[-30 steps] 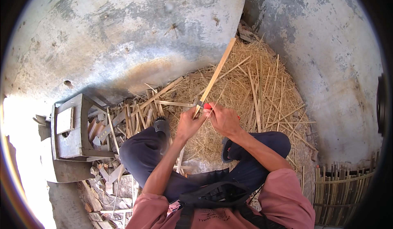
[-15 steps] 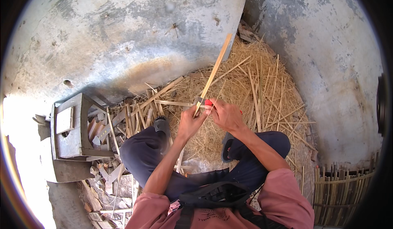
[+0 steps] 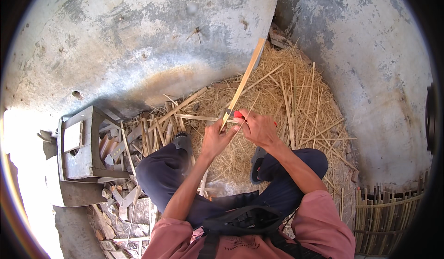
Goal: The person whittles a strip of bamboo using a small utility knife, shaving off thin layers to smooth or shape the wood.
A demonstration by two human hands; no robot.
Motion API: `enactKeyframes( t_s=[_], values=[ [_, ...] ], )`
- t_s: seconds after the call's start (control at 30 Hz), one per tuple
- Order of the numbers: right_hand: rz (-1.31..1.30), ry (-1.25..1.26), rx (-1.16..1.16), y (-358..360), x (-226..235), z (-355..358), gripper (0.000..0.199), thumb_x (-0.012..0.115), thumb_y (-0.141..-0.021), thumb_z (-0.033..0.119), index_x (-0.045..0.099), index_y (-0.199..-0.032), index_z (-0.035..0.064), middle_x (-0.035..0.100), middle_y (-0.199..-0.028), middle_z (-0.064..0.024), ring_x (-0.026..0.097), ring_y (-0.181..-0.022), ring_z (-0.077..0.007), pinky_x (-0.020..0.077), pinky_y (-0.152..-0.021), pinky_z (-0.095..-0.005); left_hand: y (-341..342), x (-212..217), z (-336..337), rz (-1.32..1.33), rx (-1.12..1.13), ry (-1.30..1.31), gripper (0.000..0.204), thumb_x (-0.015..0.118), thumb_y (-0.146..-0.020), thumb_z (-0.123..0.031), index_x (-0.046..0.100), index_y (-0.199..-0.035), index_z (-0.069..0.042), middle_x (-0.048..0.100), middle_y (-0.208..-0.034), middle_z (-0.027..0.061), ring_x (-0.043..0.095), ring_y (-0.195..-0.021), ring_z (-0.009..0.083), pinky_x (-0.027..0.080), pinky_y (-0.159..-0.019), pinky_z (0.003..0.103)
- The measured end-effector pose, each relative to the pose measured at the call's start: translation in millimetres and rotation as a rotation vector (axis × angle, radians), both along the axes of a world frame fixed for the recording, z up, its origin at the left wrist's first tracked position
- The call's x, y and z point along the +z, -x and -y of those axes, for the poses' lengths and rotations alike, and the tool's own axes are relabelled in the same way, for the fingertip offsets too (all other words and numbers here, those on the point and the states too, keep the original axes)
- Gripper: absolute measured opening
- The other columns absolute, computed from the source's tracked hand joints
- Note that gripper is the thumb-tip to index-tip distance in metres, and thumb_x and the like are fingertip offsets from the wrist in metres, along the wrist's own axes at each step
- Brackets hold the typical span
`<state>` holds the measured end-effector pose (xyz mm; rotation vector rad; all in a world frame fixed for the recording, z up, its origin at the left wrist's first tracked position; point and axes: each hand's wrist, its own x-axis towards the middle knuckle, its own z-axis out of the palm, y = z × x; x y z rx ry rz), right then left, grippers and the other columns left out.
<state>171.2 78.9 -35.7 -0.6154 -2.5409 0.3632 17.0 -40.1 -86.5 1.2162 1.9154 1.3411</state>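
Note:
In front of my lap, my left hand is closed around the lower end of a long, pale bamboo strip, which slants up and to the right. Close beside it on the right, my right hand grips a knife with a red handle. A short dark part of the blade lies against the strip just above my left fingers. A thin sliver sticks up near my right fingers; whether it is attached to the strip, I cannot tell.
Fine shavings and loose bamboo strips cover the floor ahead. At the left stands a worn wooden stool-like frame among rubble and scraps. Two stained walls meet ahead. A slatted bamboo basket or fence stands at the lower right.
My right hand with the red-handled knife has shifted slightly to the right. The strip's far end has swung a little to the right, while my left hand has hardly moved.

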Motion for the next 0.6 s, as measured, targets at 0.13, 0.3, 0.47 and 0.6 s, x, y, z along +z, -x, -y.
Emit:
enactKeyframes(
  t_s=[0.13, 0.3, 0.47, 0.6],
  values=[
    [-0.033, 0.009, -0.008, 0.5, -2.9, -0.7, 0.027, 0.064, -0.107, 0.035, 0.07, -0.113, 0.009, 0.075, -0.08, -0.0119, 0.071, -0.06, -0.0308, 0.0507, -0.051, -0.0419, 1.7, -4.2, -0.1, -0.029, -0.01, 0.01, 0.053, 0.087, -0.091, -0.046, 0.068, -0.092, 0.003, 0.048, -0.058, 0.008, 0.042, -0.053, 0.0143, 0.039, -0.052, 0.038],
    [-0.021, -0.034, 0.006, -0.7, -0.9, -1.9, 0.029, 0.064, -0.107, 0.035, 0.07, -0.113, 0.0073, 0.077, -0.085, -0.0122, 0.072, -0.06, -0.0297, 0.052, -0.051, -0.0417, 0.4, -0.3, 1.2, -0.026, -0.012, 0.009, 0.053, 0.087, -0.091, -0.046, 0.068, -0.092, 0.003, 0.047, -0.056, 0.0077, 0.041, -0.051, 0.0142, 0.039, -0.051, 0.039],
    [0.009, -0.019, -0.018, -5.0, 0.6, -3.0, 0.029, 0.064, -0.107, 0.036, 0.07, -0.113, 0.008, 0.076, -0.084, -0.0129, 0.072, -0.061, -0.0314, 0.0519, -0.052, -0.043, -1.0, 4.9, 2.8, -0.034, -0.026, 0.024, 0.053, 0.086, -0.091, -0.048, 0.071, -0.098, 0.002, 0.05, -0.055, 0.009, 0.046, -0.05, 0.0164, 0.042, -0.052, 0.04],
    [-0.099, -0.009, -0.129, -13.3, 13.8, -33.9, 0.028, 0.064, -0.107, 0.036, 0.07, -0.113, 0.0084, 0.073, -0.078, -0.0125, 0.071, -0.062, -0.0322, 0.0518, -0.054, -0.0427, -3.8, -4.5, 12.6, -0.039, -0.035, 0.136, 0.055, 0.086, -0.091, -0.049, 0.073, -0.105, 0.002, 0.057, -0.056, 0.0122, 0.056, -0.049, 0.0204, 0.046, -0.054, 0.042]
  ],
)
